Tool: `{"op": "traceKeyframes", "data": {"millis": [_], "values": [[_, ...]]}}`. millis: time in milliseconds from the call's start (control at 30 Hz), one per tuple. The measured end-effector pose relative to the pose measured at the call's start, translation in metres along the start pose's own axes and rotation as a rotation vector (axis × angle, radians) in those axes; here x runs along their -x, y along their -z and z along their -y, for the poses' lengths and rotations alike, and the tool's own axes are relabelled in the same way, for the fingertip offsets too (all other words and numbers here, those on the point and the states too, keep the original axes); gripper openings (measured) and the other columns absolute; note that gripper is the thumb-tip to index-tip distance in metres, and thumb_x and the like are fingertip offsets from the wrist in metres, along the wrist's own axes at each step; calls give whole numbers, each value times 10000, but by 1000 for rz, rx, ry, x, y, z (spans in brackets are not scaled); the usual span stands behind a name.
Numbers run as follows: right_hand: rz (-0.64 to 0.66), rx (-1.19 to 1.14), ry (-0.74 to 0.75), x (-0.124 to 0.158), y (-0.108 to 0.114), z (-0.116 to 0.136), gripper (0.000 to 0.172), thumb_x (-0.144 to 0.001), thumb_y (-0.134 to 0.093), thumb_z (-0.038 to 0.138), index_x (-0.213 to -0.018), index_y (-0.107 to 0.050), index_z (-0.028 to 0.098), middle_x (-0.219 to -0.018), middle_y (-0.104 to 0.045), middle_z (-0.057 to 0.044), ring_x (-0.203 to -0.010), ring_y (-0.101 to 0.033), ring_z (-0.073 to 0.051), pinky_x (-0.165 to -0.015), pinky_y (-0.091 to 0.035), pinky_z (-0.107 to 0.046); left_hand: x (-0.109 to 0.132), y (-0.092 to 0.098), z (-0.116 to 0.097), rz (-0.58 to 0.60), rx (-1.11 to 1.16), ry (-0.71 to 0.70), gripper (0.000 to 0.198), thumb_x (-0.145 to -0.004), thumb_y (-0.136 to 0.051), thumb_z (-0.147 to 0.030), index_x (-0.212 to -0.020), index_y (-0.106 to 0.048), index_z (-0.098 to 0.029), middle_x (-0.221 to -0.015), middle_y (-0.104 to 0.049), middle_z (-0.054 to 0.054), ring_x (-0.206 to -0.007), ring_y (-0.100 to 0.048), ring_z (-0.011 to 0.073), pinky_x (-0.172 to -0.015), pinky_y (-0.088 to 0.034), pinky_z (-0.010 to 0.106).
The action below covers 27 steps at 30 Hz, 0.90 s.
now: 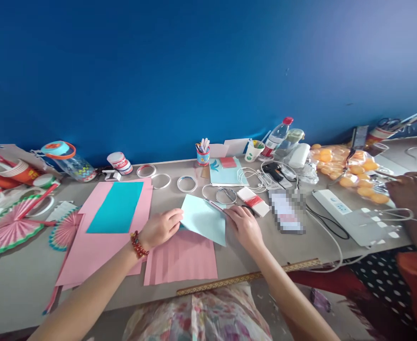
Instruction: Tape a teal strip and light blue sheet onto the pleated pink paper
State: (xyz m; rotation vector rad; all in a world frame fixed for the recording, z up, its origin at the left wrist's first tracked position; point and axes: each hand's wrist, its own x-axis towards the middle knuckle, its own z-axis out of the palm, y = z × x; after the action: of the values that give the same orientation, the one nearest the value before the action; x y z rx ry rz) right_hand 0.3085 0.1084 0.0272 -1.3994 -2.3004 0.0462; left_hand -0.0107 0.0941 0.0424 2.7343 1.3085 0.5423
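A light blue paper sheet (pixel 204 219) lies tilted over a creased pink sheet (pixel 182 258) on the grey table (pixel 23 279). My left hand (pixel 161 228), with a red bead bracelet at the wrist, pinches the blue sheet's left corner between closed fingers. My right hand (pixel 243 226) rests on the sheet's right edge, fingers curled against it, next to a thin pink pen (pixel 216 205). Whether that hand also holds the pen I cannot tell.
To the left lie larger pink sheets with a teal sheet (pixel 116 207), pleated paper fans (pixel 9 227) and tape rings (pixel 187 183). Behind are a pen cup (pixel 203 154), bottles, cables and a glue gun (pixel 273 170). Another person's hand (pixel 409 192) works at the right by orange balls (pixel 350 168).
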Motion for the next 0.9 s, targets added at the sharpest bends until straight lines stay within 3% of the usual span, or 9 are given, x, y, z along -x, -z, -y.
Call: {"op": "traceKeyframes", "data": {"millis": [167, 267, 367, 500, 667, 900], "values": [[83, -226, 241, 21, 10, 25, 337, -924, -561, 376, -1194, -592, 177, -1161, -639, -115, -1083, -561, -245, -952, -440, -408, 31, -8, -3, -33, -2, 86, 293, -968, -364, -202, -1093, -628, -208, -1255, -646, 63, -1040, -678, 178, -892, -560, 306], [121, -242, 241, 30, 0, 39, 179, -955, -511, 304, -1041, -624, 193, -1069, -654, -98, -971, -581, -223, -866, -463, -367, 41, -7, -4, -61, -1, 112, 289, -967, -366, -212, -1082, -632, -213, -1251, -650, 59, -1027, -684, 175, -866, -570, 297], [127, -235, 230, 30, -12, 46, 206, -982, -429, 201, -928, -627, 196, -957, -657, -75, -885, -568, -195, -803, -458, -322, 47, -5, -4, -65, -18, 122, 271, -963, -397, -260, -1103, -625, -215, -1272, -637, 67, -1007, -691, 183, -832, -581, 297], [121, -231, 224, 20, -17, 47, 199, -987, -436, 214, -927, -624, 186, -921, -656, -69, -853, -564, -190, -780, -450, -305, 53, -6, -2, -39, -57, 133, 284, -949, -463, -331, -1157, -603, -198, -1311, -607, 104, -1060, -674, 220, -874, -578, 348], [143, -213, 252, 11, -18, 44, 201, -986, -453, 223, -931, -642, 183, -886, -664, -63, -855, -576, -180, -765, -451, -281, 55, -6, -2, -57, -49, 148, 320, -987, -361, -205, -1178, -617, -214, -1323, -612, 71, -1110, -652, 180, -927, -556, 317], [180, -208, 258, 9, -21, 38, 176, -969, -492, 232, -927, -656, 182, -905, -667, -65, -865, -580, -191, -800, -457, -303, 60, -8, 2, -37, 8, 135, 347, -990, -362, -200, -1190, -644, -227, -1354, -593, 56, -1076, -664, 176, -909, -561, 305]]}}
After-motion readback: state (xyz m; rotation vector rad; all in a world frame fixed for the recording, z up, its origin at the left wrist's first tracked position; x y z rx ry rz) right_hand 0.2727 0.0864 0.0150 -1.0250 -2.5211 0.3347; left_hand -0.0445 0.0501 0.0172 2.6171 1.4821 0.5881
